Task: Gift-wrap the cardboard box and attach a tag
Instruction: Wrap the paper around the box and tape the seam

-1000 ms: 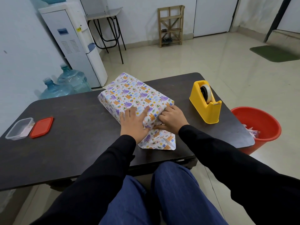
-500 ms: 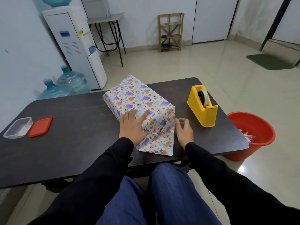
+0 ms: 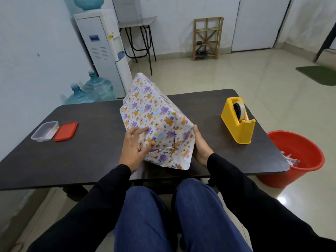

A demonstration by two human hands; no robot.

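Two hands on one parcel, centre of the dark tabletop (image 3: 87, 160). Far left, well apart: a clear container (image 3: 45, 130) with its red lid (image 3: 65, 131) just beside it; neither in play.

Left hand (image 3: 133, 149) spread against the left face of the wrapped box (image 3: 154, 122), fingers open and pressing paper flat, thumb on the near end; right hand (image 3: 199, 144) cupped flat along the lower right edge, propping rather than clenching; the box tipped up on its near end, far end raised off the tabletop.

Handling, as judged: light, since flat palms alone tilt it; cardboard stiff underneath, so the broad side faces are the place to hold; the paper is thin, looks smooth and likely slick, and would crease or tear at corners; avoid pinching the loose flap.

Looks: white paper, purple and orange cartoon print, small blue and yellow bits; long faces snug; the near end folded, its lowest flap hanging free; whether tape holds it, cannot tell; no tag seen.

Right: yellow tape dispenser (image 3: 239, 121), near; red bucket (image 3: 294, 159) beyond the table edge.
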